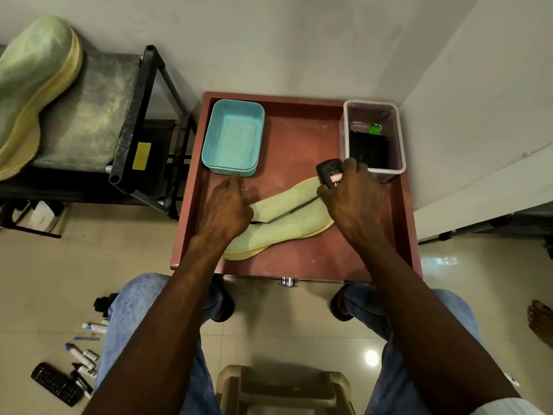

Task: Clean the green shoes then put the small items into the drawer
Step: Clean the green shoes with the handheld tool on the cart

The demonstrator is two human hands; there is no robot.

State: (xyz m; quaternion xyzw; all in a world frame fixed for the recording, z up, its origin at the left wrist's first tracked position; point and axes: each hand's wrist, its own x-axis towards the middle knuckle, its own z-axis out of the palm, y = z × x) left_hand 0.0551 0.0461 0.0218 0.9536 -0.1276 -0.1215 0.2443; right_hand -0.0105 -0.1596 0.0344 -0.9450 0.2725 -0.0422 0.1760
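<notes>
Two hands work over the red table (299,136): your right hand (350,199) grips a black bottle (329,172) at the green shoe (284,226)'s far right end; your left hand (226,209), loosely curled, holds its nearer left end.

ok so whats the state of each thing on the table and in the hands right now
green shoe: lying flat on the table, left hand resting on it
black bottle: gripped in the right hand, above the shoe's end
blue tub: upright, empty
clear box: open, holding a dark item and something green
second shoe: on the rack, untouched
</notes>
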